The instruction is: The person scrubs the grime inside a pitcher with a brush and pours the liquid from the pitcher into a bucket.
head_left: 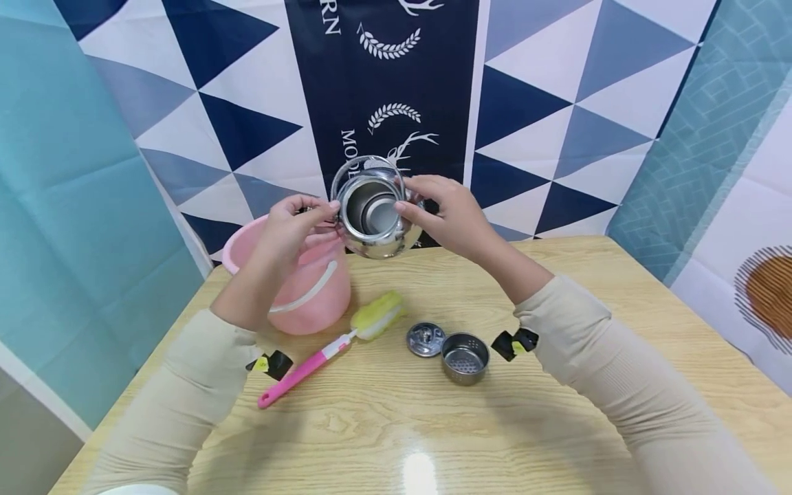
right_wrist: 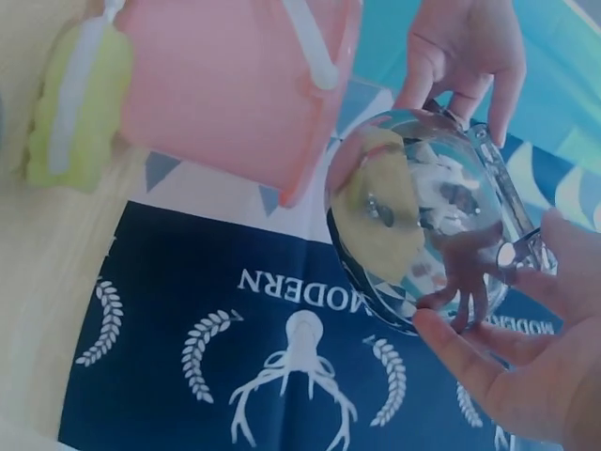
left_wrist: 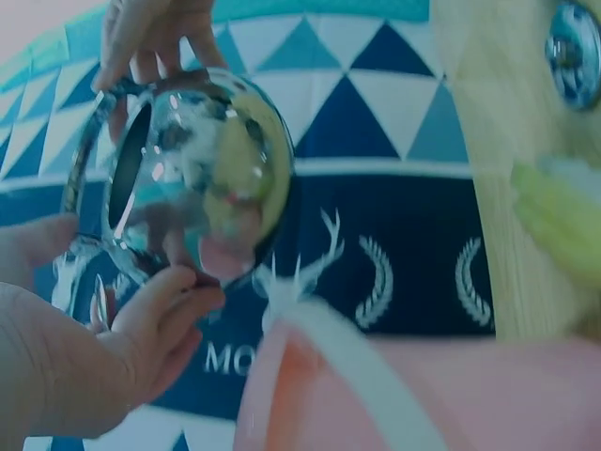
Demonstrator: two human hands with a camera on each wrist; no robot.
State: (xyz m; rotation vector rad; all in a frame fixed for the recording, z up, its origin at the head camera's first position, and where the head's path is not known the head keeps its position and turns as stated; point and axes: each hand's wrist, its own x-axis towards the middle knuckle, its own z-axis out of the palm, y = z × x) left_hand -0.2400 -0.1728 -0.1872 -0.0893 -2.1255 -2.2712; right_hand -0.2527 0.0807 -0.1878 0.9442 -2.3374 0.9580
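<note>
Raised over the back of the table is a shiny round metal teapot [head_left: 379,216], tilted so that its uncovered mouth faces the head camera. A loop handle arches at its rim. My left hand [head_left: 286,230] grips the left side, thumb at the rim. Opposite, my right hand [head_left: 454,214] holds the right side, its thumb also on the rim. Both wrist views show fingers against the polished body of the teapot [left_wrist: 221,178], which mirrors the surroundings. Below on the table lie a metal lid [head_left: 425,339] and a perforated strainer basket [head_left: 465,359].
A pink bucket [head_left: 318,292] with a white handle stands at the back left, partly behind my left arm. In front of it lies a pink-handled brush [head_left: 334,349] with a yellow sponge head. Patterned cloth [head_left: 526,103] hangs behind the wooden table [head_left: 371,433].
</note>
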